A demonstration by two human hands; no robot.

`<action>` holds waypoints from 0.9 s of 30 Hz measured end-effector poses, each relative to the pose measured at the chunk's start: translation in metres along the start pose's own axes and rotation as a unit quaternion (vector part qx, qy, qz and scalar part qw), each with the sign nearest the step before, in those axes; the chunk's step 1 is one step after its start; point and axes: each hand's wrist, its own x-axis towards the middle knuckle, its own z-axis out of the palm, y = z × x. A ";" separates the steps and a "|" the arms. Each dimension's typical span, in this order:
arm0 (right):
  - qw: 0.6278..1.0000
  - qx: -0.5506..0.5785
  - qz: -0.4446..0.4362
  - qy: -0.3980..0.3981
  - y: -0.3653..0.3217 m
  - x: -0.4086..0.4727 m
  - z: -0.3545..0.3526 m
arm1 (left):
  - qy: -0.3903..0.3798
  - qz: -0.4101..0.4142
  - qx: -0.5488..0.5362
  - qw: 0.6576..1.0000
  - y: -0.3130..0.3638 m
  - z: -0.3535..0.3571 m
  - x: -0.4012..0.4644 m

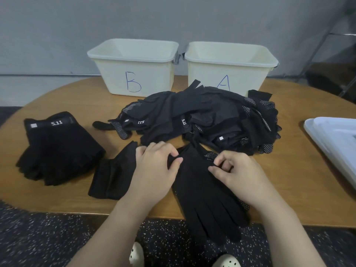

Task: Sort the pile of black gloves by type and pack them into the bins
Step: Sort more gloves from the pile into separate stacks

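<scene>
A black glove (204,191) is laid flat at the near edge of a round wooden table (300,189), its fingers hanging over the edge, and its cuff is pinched on one side by the left hand (156,170) and on the other by the right hand (237,174). A loose pile (208,118) of black gloves is heaped just behind it, in front of two cream bins marked B (133,66) and A (231,68). A neat stack (57,147) labelled 5.11 is set at the far left, with a folded glove (111,174) seen between it and the left hand

grey wall (57,26), wooden table (289,170), speckled floor (48,237)
</scene>
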 end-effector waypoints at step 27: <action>0.993 0.116 -0.034 0.012 0.014 0.004 -0.012 | 0.013 -0.007 0.039 0.999 -0.009 0.003 0.000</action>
